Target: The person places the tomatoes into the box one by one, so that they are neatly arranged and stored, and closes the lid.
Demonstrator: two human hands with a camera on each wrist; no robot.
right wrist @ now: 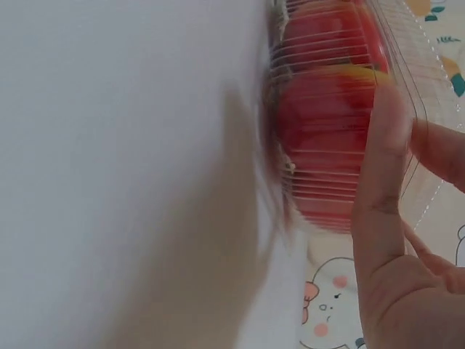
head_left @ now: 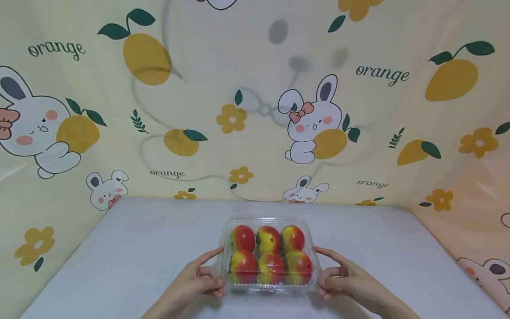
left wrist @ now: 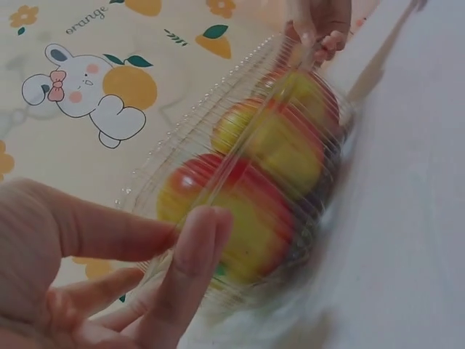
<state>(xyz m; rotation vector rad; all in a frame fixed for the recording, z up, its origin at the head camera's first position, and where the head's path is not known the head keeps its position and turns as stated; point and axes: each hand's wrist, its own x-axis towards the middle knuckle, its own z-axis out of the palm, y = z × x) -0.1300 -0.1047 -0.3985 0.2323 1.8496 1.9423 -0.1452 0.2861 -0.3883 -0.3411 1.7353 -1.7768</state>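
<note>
A clear plastic fruit box point(head_left: 271, 287) with ribbed sides is near the middle front of the white table. Through it show several red-and-yellow, apple-like fruits point(head_left: 271, 268), in two rows. At the box's left side, my left hand point(head_left: 198, 280) pinches the rim between thumb and fingers. My right hand point(head_left: 350, 281) grips the opposite rim likewise, its thumb point(right wrist: 385, 153) lying along the ribbed wall. The left wrist view shows the box tilted by the camera angle, with the far hand point(left wrist: 320, 25) at its other end. Whether the box's base touches the table I cannot tell.
The white table point(head_left: 159, 235) reaches back to a cream cloth backdrop point(head_left: 247, 150) printed with rabbits, oranges and flowers. More of this cloth stands along the left and right table edges. Shadows of the hands fall on the tabletop.
</note>
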